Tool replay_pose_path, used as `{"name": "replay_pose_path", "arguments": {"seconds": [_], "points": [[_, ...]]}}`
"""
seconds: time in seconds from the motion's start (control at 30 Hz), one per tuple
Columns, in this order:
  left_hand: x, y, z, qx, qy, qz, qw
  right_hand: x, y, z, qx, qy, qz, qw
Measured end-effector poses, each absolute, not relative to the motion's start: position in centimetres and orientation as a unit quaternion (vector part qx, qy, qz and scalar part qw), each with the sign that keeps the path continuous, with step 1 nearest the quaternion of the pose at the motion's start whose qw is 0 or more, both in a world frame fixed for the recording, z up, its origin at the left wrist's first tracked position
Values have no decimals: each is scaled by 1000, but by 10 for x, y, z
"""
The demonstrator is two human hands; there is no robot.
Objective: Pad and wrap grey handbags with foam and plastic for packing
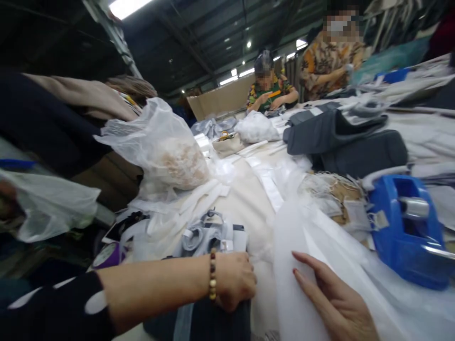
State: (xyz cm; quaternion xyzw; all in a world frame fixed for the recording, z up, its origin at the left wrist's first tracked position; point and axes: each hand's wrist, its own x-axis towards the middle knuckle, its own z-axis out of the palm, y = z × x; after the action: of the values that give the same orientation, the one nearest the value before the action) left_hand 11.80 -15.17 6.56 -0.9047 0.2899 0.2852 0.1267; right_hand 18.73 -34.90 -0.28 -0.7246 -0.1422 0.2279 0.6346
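Note:
My left hand [234, 279] is closed in a fist, pressed down on a dark grey folded fabric piece [220, 319]. Its fingertips are hidden, so what they grip does not show. Just beyond the wrist, which wears a beaded bracelet [212, 279], lie rolled light-grey straps [194, 237] on that piece. To the right, my right hand [330, 293] is open, thumb and forefinger apart, over a long white translucent sheet [291, 265]. Those two fingertips lie against or just above the sheet; I cannot tell which.
A blue tape dispenser [408, 237] stands at the right, beside a heap of strings and tags [330, 189]. Dark grey folded pieces [341, 132] are stacked behind. A clear plastic bag [170, 151] sits back left. Two co-workers [272, 90] are across the table, another person at left.

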Motion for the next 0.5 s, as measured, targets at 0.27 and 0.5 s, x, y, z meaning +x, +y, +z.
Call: {"name": "replay_pose_path", "arguments": {"seconds": [0.27, 0.5], "points": [[111, -157, 115, -880, 337, 297, 154, 172, -359, -8, -664, -181, 317, 653], [112, -147, 133, -887, 314, 309, 139, 177, -364, 12, -717, -338, 67, 606]]}}
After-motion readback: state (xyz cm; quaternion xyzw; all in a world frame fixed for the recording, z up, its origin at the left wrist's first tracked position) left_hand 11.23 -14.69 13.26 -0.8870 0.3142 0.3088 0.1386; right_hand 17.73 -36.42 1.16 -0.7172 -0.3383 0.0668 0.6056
